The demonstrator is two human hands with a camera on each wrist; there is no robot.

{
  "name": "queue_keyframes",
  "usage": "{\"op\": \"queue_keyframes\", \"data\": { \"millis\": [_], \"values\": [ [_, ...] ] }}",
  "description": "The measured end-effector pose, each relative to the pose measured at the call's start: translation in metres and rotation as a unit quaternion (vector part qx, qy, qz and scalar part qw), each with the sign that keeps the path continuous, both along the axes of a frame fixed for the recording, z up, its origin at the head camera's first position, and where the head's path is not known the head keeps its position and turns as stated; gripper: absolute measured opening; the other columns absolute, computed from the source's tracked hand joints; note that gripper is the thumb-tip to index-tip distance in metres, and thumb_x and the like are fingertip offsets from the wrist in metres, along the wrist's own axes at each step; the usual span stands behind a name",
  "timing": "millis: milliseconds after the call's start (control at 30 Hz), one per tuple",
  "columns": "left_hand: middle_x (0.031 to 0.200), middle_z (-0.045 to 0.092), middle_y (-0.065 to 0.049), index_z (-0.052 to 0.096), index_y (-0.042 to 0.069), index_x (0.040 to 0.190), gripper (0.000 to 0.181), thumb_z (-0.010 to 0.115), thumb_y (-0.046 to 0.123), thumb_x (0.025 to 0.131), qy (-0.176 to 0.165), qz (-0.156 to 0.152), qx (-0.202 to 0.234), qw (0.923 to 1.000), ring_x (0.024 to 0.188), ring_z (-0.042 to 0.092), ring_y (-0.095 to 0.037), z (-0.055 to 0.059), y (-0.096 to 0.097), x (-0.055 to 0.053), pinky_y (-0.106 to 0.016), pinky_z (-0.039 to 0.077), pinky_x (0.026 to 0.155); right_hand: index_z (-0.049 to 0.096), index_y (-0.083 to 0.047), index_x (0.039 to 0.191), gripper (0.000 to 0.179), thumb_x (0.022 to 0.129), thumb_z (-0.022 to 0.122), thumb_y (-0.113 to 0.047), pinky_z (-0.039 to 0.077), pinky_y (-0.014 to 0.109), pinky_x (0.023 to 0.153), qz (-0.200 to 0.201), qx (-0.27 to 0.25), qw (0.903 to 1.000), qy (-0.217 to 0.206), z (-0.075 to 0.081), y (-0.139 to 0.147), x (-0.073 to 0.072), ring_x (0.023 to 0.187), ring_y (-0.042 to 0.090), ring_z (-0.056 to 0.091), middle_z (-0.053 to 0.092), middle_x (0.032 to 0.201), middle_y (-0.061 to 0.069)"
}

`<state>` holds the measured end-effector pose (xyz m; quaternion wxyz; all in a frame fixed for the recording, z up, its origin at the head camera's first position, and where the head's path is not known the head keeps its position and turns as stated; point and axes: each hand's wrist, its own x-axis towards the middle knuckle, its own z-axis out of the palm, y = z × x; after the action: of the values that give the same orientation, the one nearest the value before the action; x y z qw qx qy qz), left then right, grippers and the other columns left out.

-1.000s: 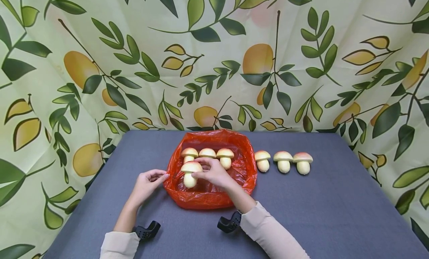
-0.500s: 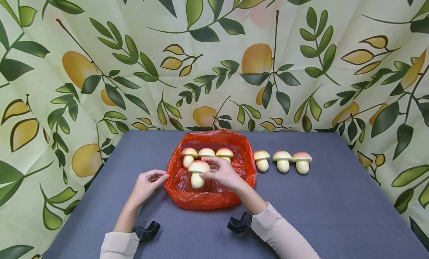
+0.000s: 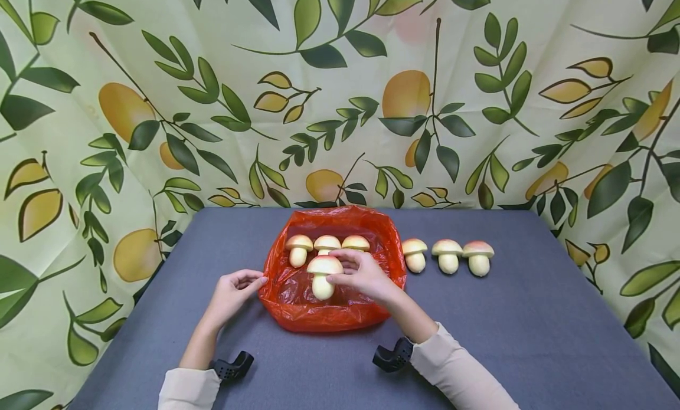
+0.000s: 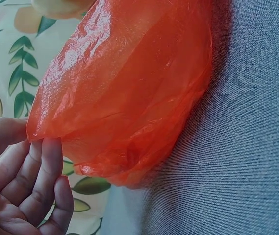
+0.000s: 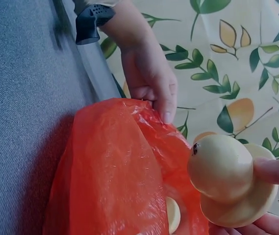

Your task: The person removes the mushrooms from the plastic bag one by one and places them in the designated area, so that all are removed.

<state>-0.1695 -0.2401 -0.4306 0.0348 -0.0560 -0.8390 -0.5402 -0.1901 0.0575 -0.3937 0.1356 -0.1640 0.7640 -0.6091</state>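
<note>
My right hand (image 3: 366, 275) pinches a toy mushroom (image 3: 323, 277) with a cream stem and pinkish cap, held upright over the open red plastic bag (image 3: 329, 321). In the right wrist view the stem end of this mushroom (image 5: 222, 166) faces the camera, thumb on its side. My left hand (image 3: 237, 291) pinches the left rim of the bag; in the left wrist view, thumb and fingers (image 4: 46, 171) meet at the edge of the plastic. Inside the bag, three mushrooms (image 3: 298, 251) stand in a row along the back, the right one partly behind my right hand.
Right of the bag, three more mushrooms (image 3: 448, 255) line up on the grey cloth-covered table (image 3: 499, 333), the leftmost close against the bag's side. A leaf-and-fruit patterned curtain (image 3: 340, 103) hangs behind the table. Each wrist wears a black camera mount (image 3: 393, 356).
My right hand has moved a little to the right with the mushroom, still above the bag. The left hand stays at the rim. The other mushrooms have not moved.
</note>
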Motion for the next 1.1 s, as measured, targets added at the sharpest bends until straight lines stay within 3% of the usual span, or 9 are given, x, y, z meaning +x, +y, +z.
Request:
{"op": "queue_keyframes", "data": {
  "millis": [167, 467, 800, 1100],
  "values": [
    [0.079, 0.070, 0.017, 0.069, -0.007, 0.100, 0.023, 0.069, 0.013, 0.088, -0.007, 0.004, -0.009, 0.9999, 0.072, 0.062, 0.009, -0.002, 0.000, -0.001, -0.016, 0.049, 0.067, 0.056, 0.000, 0.130, 0.050, 0.084, 0.073, -0.013, 0.052, 0.031, 0.091, 0.002, 0.001, 1.0000, -0.005, 0.005, 0.006, 0.002, 0.107, 0.020, 0.065, 0.063, 0.124, 0.020],
    [0.092, 0.074, -0.017, 0.069, -0.007, 0.100, 0.022, 0.069, 0.012, 0.088, -0.005, 0.007, -0.017, 0.9998, 0.072, 0.061, 0.010, -0.001, 0.000, -0.001, -0.016, 0.049, 0.066, 0.054, 0.000, 0.131, 0.052, 0.085, 0.072, -0.012, 0.053, 0.023, 0.086, 0.013, -0.001, 0.9998, -0.012, 0.009, 0.021, 0.003, 0.102, 0.014, 0.064, 0.062, 0.125, 0.020],
    [0.093, 0.074, -0.018, 0.069, -0.006, 0.101, 0.022, 0.069, 0.011, 0.088, -0.004, 0.007, -0.024, 0.9997, 0.072, 0.060, 0.011, -0.002, 0.000, -0.002, -0.016, 0.049, 0.066, 0.054, 0.001, 0.131, 0.052, 0.085, 0.072, -0.015, 0.054, 0.032, 0.092, 0.006, 0.020, 0.9997, 0.016, 0.010, 0.041, 0.005, 0.109, 0.022, 0.065, 0.061, 0.128, 0.022],
    [0.092, 0.074, -0.016, 0.069, -0.007, 0.102, 0.022, 0.068, 0.011, 0.089, -0.006, 0.005, -0.026, 0.9996, 0.071, 0.060, 0.010, -0.002, 0.000, -0.002, -0.016, 0.049, 0.065, 0.053, 0.001, 0.132, 0.053, 0.085, 0.073, -0.014, 0.053, 0.022, 0.086, 0.004, 0.032, 0.9995, 0.004, 0.007, 0.051, 0.009, 0.107, 0.020, 0.065, 0.060, 0.129, 0.022]
  ]
}}
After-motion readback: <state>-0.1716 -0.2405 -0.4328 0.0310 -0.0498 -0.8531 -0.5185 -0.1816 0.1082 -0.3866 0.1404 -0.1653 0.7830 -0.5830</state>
